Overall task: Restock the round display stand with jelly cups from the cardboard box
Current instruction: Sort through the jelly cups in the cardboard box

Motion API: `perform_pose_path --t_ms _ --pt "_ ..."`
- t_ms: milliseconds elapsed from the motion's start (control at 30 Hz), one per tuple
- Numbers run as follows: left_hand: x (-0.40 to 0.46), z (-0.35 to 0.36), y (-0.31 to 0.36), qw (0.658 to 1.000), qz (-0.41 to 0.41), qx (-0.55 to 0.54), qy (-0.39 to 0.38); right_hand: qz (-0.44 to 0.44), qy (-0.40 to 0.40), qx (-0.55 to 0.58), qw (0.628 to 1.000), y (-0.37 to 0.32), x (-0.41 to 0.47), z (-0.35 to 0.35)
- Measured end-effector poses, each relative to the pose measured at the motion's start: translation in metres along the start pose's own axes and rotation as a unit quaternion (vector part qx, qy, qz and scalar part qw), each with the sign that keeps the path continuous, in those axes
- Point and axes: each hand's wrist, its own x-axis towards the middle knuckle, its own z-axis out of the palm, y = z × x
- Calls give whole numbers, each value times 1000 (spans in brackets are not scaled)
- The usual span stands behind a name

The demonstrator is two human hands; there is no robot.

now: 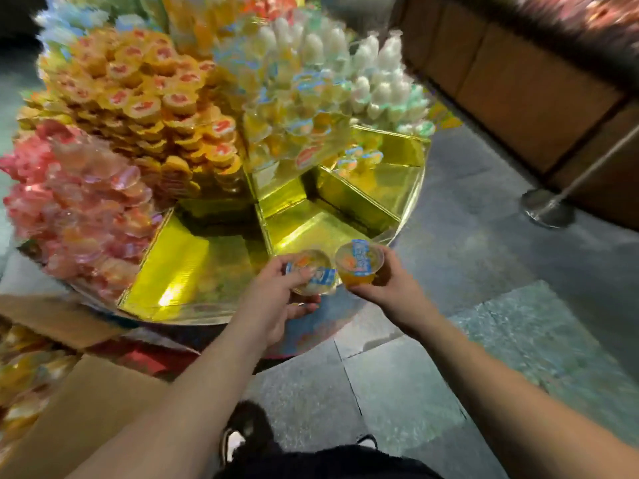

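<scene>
The round display stand has gold wedge compartments; those nearest me are bare, and the far ones are piled with orange, pink and pale jelly cups. My left hand grips a clear jelly cup with a blue label at the stand's near rim. Just to its right, my right hand holds an orange jelly cup upright. The cardboard box stands open at the lower left with several cups inside.
Grey stone floor tiles lie to the right and below. A metal post base stands at the right beside a wooden counter. My shoe shows at the bottom centre.
</scene>
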Motion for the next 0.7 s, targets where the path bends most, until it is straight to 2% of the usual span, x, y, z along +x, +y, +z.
perform_pose_path --t_ms 133,333,500,700 --pt "32 77 14 999 -4 36 -33 7 50 -27 998 1 12 -77" --pt "95 151 40 997 -15 46 -56 19 79 -69 994 0 66 -153" --pt "173 195 65 996 -6 46 -76 39 84 -64 994 -3 141 -205" --pt "266 230 98 996 -40 39 -70 87 63 -37 993 -11 235 -250"
